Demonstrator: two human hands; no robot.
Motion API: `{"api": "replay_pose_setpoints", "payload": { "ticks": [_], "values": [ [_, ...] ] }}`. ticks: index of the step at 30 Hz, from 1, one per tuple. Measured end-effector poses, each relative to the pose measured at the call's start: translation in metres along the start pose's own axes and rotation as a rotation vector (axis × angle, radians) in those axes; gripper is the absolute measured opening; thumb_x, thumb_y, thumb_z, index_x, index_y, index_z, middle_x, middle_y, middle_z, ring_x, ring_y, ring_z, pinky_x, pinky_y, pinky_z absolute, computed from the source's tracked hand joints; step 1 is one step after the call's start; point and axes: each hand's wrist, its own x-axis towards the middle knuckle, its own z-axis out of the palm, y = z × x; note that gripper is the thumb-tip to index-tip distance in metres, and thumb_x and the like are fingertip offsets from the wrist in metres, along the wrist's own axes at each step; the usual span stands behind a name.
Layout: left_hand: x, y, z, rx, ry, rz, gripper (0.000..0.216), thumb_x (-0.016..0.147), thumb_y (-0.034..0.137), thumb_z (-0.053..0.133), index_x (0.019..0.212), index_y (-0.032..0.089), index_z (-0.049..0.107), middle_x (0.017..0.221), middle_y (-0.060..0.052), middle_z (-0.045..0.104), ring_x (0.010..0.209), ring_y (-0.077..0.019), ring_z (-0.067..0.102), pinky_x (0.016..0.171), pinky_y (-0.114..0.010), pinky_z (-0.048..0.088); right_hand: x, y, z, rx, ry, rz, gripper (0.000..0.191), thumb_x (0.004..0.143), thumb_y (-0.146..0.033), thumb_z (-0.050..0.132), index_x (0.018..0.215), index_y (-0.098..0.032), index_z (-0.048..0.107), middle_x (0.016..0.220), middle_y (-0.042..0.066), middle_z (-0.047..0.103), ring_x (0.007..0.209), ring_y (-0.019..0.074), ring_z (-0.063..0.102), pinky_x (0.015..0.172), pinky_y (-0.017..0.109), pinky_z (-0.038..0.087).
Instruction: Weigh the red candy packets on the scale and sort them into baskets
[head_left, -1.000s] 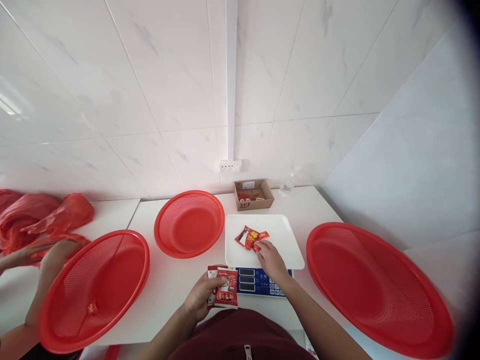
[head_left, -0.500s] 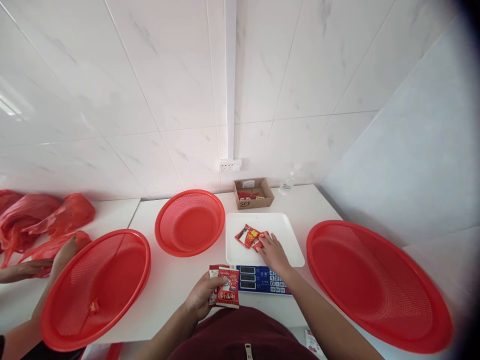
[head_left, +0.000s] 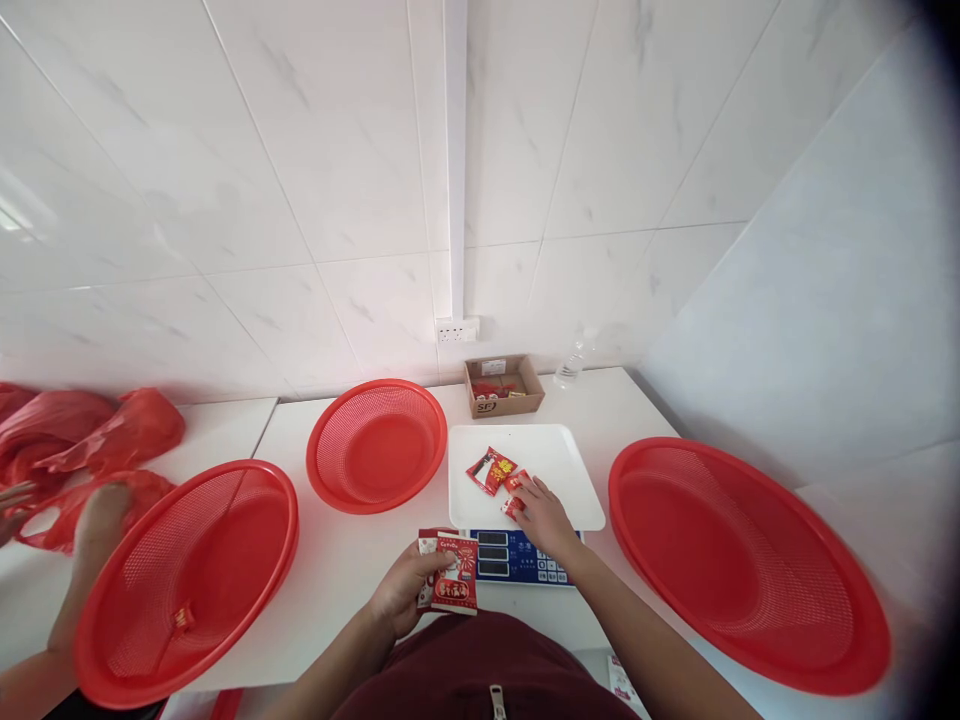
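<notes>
My left hand [head_left: 401, 585] grips red-and-white snack packets [head_left: 456, 575] in front of my body, thumb across the printed front. Over the white tray of a weighing scale [head_left: 555, 450], my right hand [head_left: 544, 515] has its fingertips closed on a small red packet [head_left: 514, 505]. Its palm hides part of that packet and of the scale's blue keypad panel [head_left: 517, 558]. Just left of my right fingers a red packet with yellow print and a black-and-white patch [head_left: 489, 470] lies on the tray.
Red plastic baskets stand around the scale: one behind left [head_left: 379, 490], one at the left [head_left: 247, 560] with a small red packet [head_left: 182, 617], one at the right [head_left: 720, 560]. A cardboard box [head_left: 510, 403] and clear bottle [head_left: 570, 368] stand behind. Another person's hands touch red bags [head_left: 142, 430].
My right fingers have drawn together on the small packet, pulling it slightly towards me and apart from the other packet. The other person's hands have shifted at the red bags.
</notes>
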Motion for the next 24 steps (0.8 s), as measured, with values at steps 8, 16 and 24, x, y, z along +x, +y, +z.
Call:
{"api": "replay_pose_setpoints", "payload": {
  "ticks": [8, 16, 24],
  "values": [
    [-0.003, 0.002, 0.002, 0.012, 0.008, -0.008, 0.029, 0.065, 0.016, 0.073, 0.092, 0.010, 0.064, 0.082, -0.012, 0.075, 0.071, -0.0244, 0.072, 0.070, -0.034, 0.056, -0.008, -0.004, -0.004, -0.052, 0.085, 0.028, 0.034, 0.082, -0.020, 0.045, 0.111, -0.021, 0.063, 0.133, 0.009, 0.051, 0.124, 0.0251, 0.044, 0.097, 0.037, 0.038],
    [-0.002, 0.003, 0.002, 0.020, 0.025, -0.013, 0.029, 0.066, 0.016, 0.073, 0.093, 0.010, 0.064, 0.083, -0.012, 0.075, 0.072, -0.0241, 0.072, 0.070, -0.033, 0.056, -0.005, -0.006, -0.019, -0.136, 0.100, 0.137, 0.024, 0.088, -0.032, 0.045, 0.102, -0.020, 0.061, 0.111, 0.010, 0.058, 0.100, 0.0235, 0.053, 0.079, 0.032, 0.040],
    [0.000, 0.001, -0.002, 0.018, 0.011, -0.007, 0.029, 0.066, 0.018, 0.073, 0.093, 0.009, 0.064, 0.084, -0.013, 0.075, 0.074, -0.0246, 0.072, 0.073, -0.034, 0.056, 0.006, -0.009, -0.014, -0.129, 0.116, 0.104, 0.039, 0.087, -0.022, 0.042, 0.124, -0.020, 0.054, 0.130, 0.010, 0.051, 0.112, 0.0247, 0.048, 0.085, 0.033, 0.040]
  ]
}}
